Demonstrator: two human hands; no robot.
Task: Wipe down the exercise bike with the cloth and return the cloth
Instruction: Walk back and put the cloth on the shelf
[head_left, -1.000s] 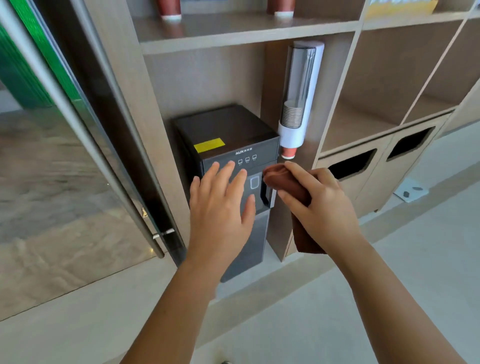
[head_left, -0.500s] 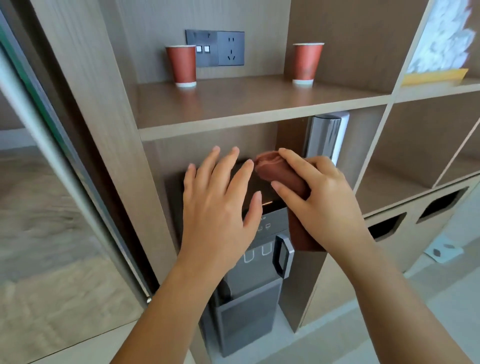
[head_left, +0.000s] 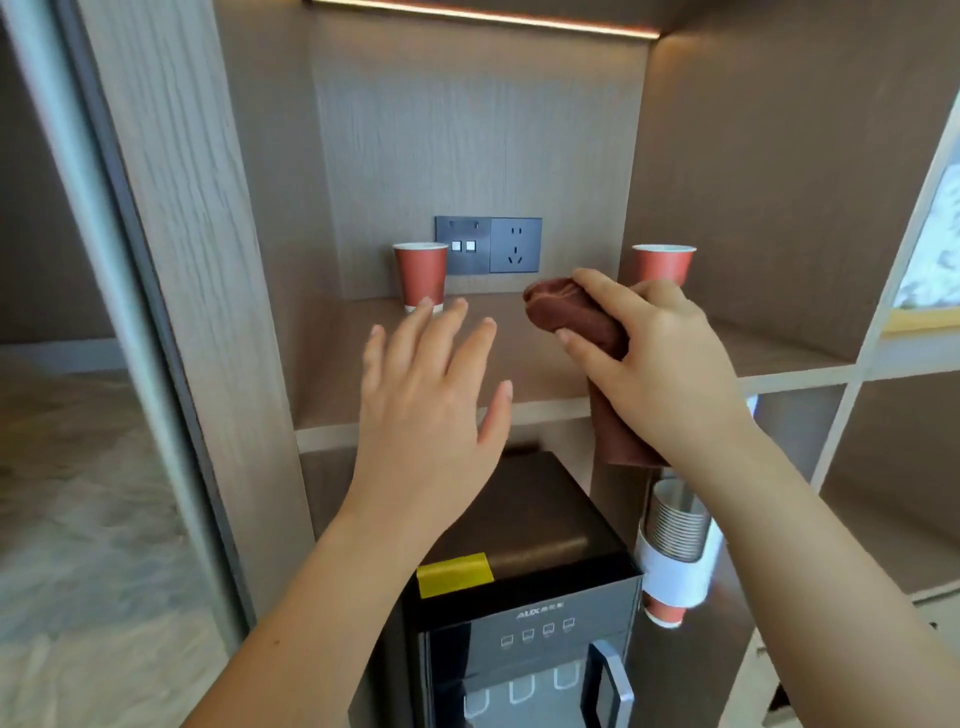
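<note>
My right hand (head_left: 660, 358) grips a bunched brown cloth (head_left: 571, 317), holding it just above the wooden shelf (head_left: 545, 410); one end of the cloth hangs down past the shelf's front edge. My left hand (head_left: 431, 395) hovers open with fingers spread, palm down, in front of the same shelf and to the left of the cloth. No exercise bike is in view.
Two red paper cups (head_left: 421, 275) (head_left: 662, 262) stand at the back of the shelf beside a grey wall socket (head_left: 488, 244). Below sits a black water dispenser (head_left: 524, 587) with a cup holder (head_left: 675, 551) on its right. A glass door (head_left: 78, 415) is at left.
The view has tilted upward from the water dispenser to the shelf. Both hands have risen to shelf height, the right still carrying the cloth.
</note>
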